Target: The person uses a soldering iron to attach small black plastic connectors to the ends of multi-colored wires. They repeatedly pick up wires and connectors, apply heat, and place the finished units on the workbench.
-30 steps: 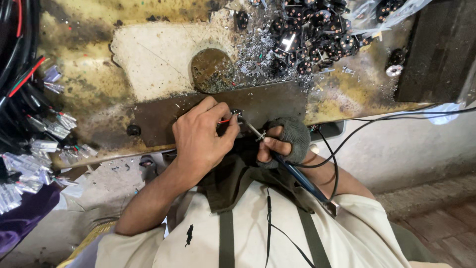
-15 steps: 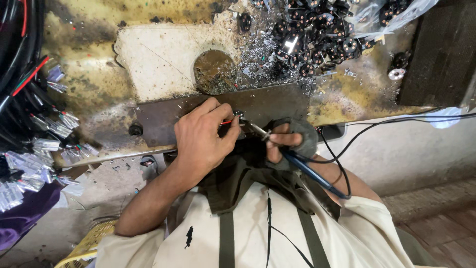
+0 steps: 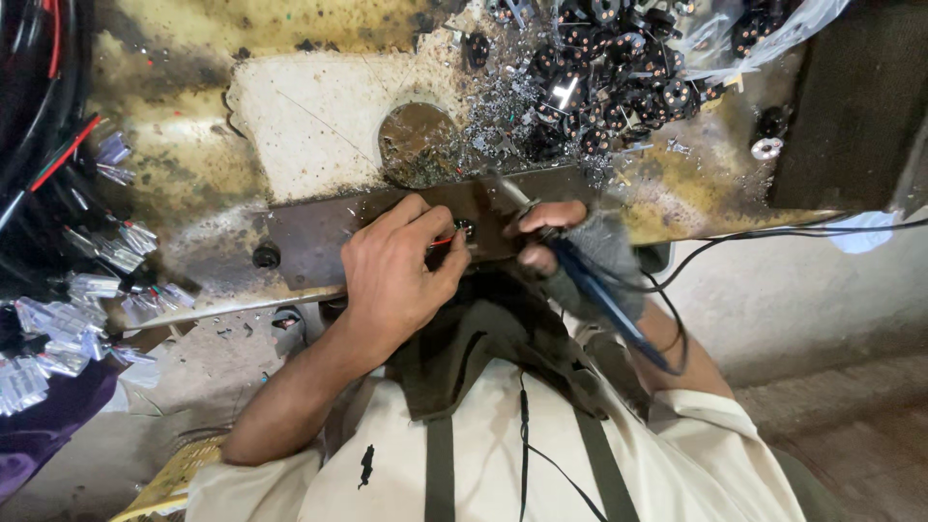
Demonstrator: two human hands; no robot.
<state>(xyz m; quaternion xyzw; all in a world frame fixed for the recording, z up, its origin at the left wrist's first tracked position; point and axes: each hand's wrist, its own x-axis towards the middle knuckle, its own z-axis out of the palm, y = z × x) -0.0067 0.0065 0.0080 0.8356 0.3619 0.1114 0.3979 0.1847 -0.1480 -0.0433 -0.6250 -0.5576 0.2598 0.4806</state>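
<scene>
Stained workbench (image 3: 174, 174); rough concrete floor (image 3: 851, 425)

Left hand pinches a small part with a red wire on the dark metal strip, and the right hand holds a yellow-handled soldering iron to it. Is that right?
Not quite: in the head view the soldering iron in the right hand has a blue handle, not yellow. The rest holds: the left hand pinches a small part with a red wire on the dark metal strip.

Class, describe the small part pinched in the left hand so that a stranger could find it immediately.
Start at the dark metal strip along the stained bench edge. At its middle, the left hand pinches a small round black part with a red wire, unlike the loose black parts piled behind.
</scene>
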